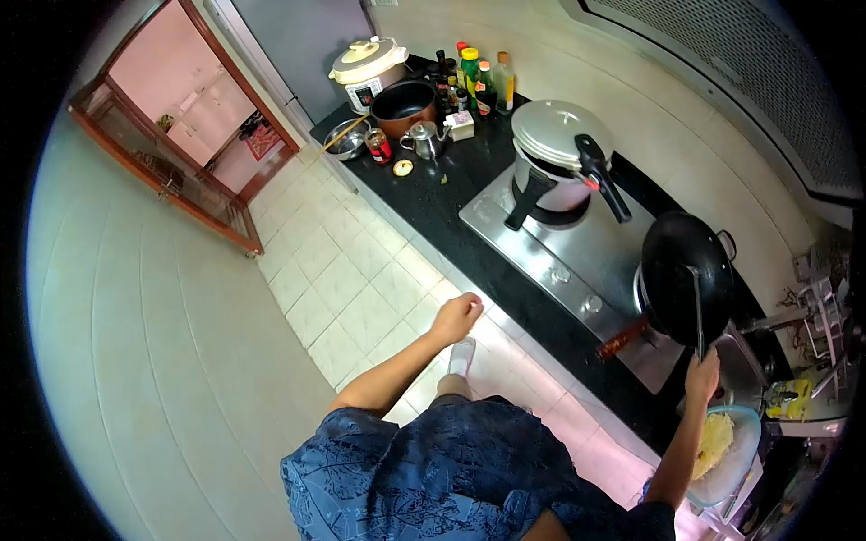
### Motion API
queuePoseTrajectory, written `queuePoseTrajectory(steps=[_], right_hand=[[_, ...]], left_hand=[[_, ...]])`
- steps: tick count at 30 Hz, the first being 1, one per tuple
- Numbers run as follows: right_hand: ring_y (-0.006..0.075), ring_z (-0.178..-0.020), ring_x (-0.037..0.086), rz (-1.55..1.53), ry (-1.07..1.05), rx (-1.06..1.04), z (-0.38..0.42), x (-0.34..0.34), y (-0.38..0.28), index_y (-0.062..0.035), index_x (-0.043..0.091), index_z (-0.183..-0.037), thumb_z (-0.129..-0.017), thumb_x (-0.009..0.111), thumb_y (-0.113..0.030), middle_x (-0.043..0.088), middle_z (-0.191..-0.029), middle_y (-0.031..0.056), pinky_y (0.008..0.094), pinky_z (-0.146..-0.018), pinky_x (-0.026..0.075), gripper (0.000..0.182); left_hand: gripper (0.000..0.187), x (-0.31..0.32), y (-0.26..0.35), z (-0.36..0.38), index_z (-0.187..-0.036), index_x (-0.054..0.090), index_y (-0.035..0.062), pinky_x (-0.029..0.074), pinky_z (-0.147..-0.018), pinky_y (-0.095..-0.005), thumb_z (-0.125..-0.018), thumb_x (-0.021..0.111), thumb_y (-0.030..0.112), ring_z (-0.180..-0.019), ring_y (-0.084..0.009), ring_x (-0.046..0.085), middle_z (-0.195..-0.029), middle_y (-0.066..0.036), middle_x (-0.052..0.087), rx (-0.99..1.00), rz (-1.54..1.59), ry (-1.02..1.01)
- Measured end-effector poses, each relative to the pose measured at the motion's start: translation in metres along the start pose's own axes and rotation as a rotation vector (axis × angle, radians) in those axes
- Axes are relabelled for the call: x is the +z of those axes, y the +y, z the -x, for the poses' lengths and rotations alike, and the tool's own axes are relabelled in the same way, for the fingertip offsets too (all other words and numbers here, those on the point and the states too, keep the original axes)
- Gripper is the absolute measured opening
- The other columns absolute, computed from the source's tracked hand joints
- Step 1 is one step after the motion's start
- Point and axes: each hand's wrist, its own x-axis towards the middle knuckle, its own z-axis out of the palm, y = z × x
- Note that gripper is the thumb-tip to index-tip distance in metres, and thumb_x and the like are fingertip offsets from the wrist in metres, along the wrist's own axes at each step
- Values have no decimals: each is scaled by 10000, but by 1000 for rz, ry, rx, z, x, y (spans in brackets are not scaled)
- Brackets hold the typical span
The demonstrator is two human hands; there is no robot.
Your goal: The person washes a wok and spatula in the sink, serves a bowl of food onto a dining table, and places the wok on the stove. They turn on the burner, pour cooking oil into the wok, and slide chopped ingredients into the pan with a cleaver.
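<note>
My right hand (703, 374) is closed around the handle of a long metal cooking utensil (698, 311). Its far end rests inside a black wok (672, 270) on the right burner; the dark interior hides the shape of its head. The wok's wooden handle (622, 339) points toward the counter's front edge. Just below my right forearm's outer side stands a clear glass dish (750, 424) with pale yellow shredded food (713, 444). My left hand (458, 317) hangs in front of the counter, fingers curled, with nothing visible in it.
A pressure cooker (555, 135) occupies the left burner of the steel stove (541, 257). Farther left are a brown pot (403, 110), a rice cooker (368, 65), a small metal teapot (424, 140), a metal bowl (347, 142) and several bottles (484, 88). A range hood (740, 81) overhangs the stove.
</note>
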Motion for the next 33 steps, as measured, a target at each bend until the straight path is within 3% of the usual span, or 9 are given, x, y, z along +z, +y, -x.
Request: queuePoseTrajectory(steps=[5, 6, 11, 18, 23, 24, 26, 27, 33], right_hand=[[395, -1164, 498, -19, 285, 12, 29, -31, -42, 28, 485, -1291, -918, 549, -150, 525, -1246, 235, 443, -997, 405, 418], [393, -1158, 503, -29, 288, 92, 35, -42, -64, 25, 492, -1283, -925, 542, -149, 529, -1245, 227, 444, -992, 407, 400], [399, -1046, 566, -163, 359, 124, 57, -45, -114, 49, 556, -1190, -925, 551, -135, 576, -1164, 230, 431, -869, 474, 322], [379, -1062, 572, -96, 326, 124, 91, -35, -122, 26, 557, -1204, -931, 552, -142, 584, -1177, 214, 436, -903, 463, 320], [356, -1144, 564, -166, 291, 288, 118, -48, -137, -17, 539, -1257, -962, 517, -184, 582, -1244, 196, 429, -964, 448, 340], [357, -1150, 561, -67, 258, 325, 121, -59, -149, -20, 536, -1258, -957, 516, -188, 574, -1262, 188, 430, -956, 450, 346], [365, -1129, 561, -89, 261, 389, 127, -75, -170, -22, 539, -1246, -941, 526, -179, 579, -1232, 190, 429, -929, 456, 344], [372, -1112, 563, -104, 302, 387, 129, -73, -169, -9, 548, -1222, -929, 542, -162, 584, -1209, 200, 427, -928, 454, 331], [367, -971, 593, -118, 400, 342, 137, -65, -153, 13, 571, -1138, -889, 578, -116, 588, -1050, 206, 425, -842, 474, 280]], left_hand=[[263, -78, -94, -70, -826, 681, 4, 490, -637, -399, -890, 601, 246, -667, -295, 642, -728, -194, 653, -25, -87, 103], [238, -93, -113, -92, -865, 686, 21, 500, -653, -441, -866, 595, 241, -711, -369, 645, -780, -211, 659, -32, -73, 152], [220, -170, -157, -229, -1037, 636, 19, 491, -814, -438, -887, 546, 151, -979, -385, 608, -975, -213, 635, 79, -213, 399], [464, -209, -191, -410, -1325, 418, -43, 403, -1030, -425, -884, 508, 69, -1214, -410, 473, -1303, -266, 482, 259, -377, 593], [191, -237, -193, -434, -972, 608, 7, 499, -806, -465, -806, 627, 100, -930, -404, 619, -976, -219, 645, 89, -518, 139], [236, -223, -267, -477, -986, 595, 25, 498, -777, -471, -780, 667, 117, -873, -408, 616, -934, -204, 641, 83, -106, 102], [149, -234, -206, -434, -933, 567, 64, 455, -502, -326, -882, 599, 200, -588, -189, 555, -718, -53, 553, -47, 374, 1], [148, -238, -216, -438, -882, 552, 89, 370, -441, -233, -931, 540, 228, -531, -78, 480, -698, -2, 514, -37, 329, -109], [243, -237, -171, -404, -947, 546, 49, 349, -515, -252, -986, 472, 278, -593, -72, 400, -727, 13, 456, 61, 264, -37]])
